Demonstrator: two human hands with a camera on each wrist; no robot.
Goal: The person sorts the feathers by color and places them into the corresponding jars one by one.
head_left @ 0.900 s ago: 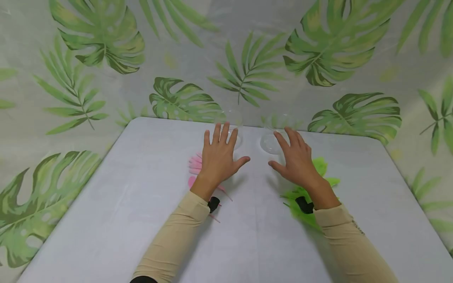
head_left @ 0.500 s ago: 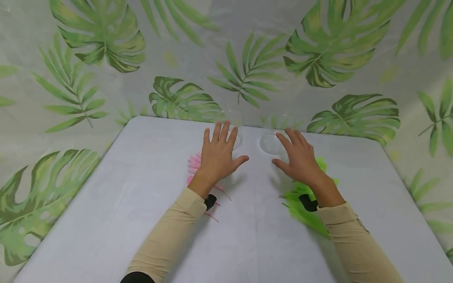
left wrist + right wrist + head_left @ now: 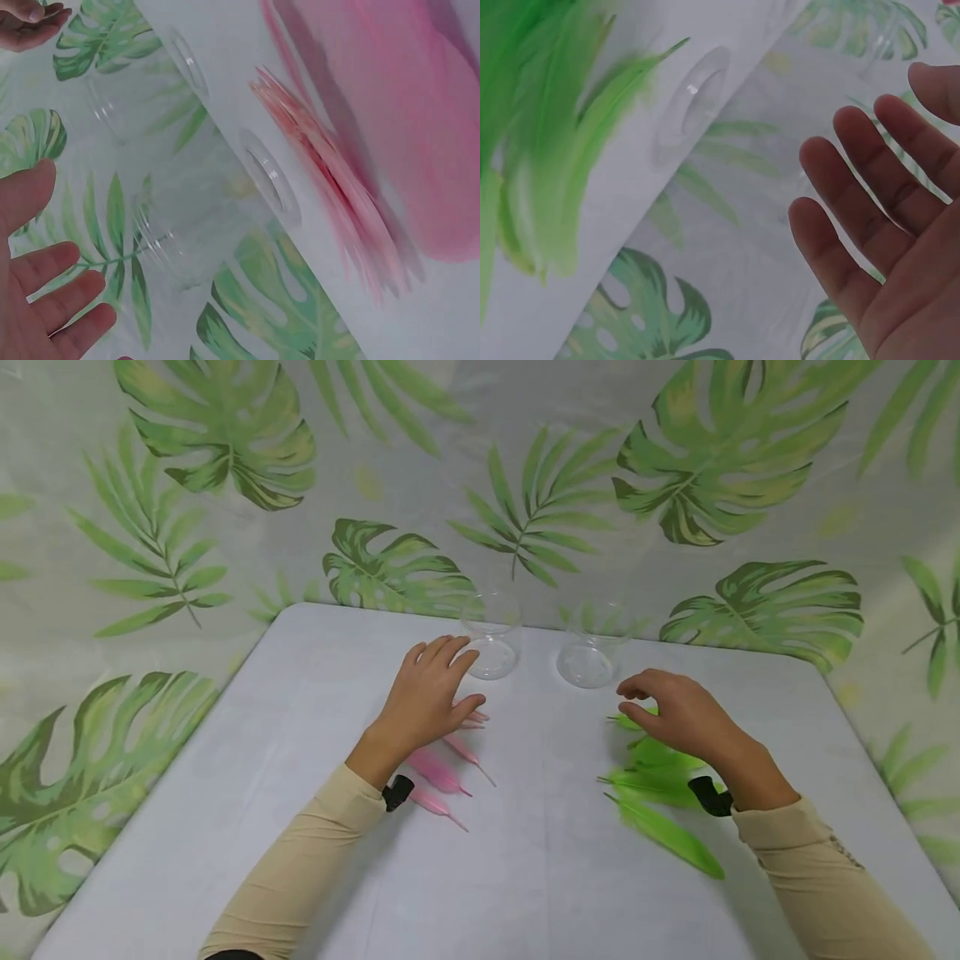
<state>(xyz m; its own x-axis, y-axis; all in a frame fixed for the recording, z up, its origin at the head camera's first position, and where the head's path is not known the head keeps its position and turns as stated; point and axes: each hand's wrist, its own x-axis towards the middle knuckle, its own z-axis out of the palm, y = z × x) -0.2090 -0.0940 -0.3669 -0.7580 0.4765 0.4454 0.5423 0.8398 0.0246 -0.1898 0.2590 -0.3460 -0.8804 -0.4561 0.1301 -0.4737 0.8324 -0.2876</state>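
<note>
My left hand [image 3: 423, 697], fingers loosely bent and thumb apart, hovers above several pink feathers [image 3: 433, 770] on the table, holding nothing. Part of the pink group is hidden beneath it. My right hand [image 3: 681, 717] is over several green feathers [image 3: 660, 785], its fingers softly curved with nothing between them. Behind the hands stand two clear round containers: the left container [image 3: 492, 658] just beyond my left fingertips, the right container [image 3: 585, 665] to the far left of my right hand. The left wrist view shows a bundle of pink feathers [image 3: 330, 172]; green feathers [image 3: 547, 135] fill the right wrist view's corner.
A white-covered table [image 3: 517, 877] bears everything. Right behind its back edge hangs a leaf-printed cloth [image 3: 555, 410], close to the clear containers.
Both hands have drawn back and apart, left hand leftward, right hand rightward. Their spread fingers have relaxed into a bend. More of the containers and feathers shows now.
</note>
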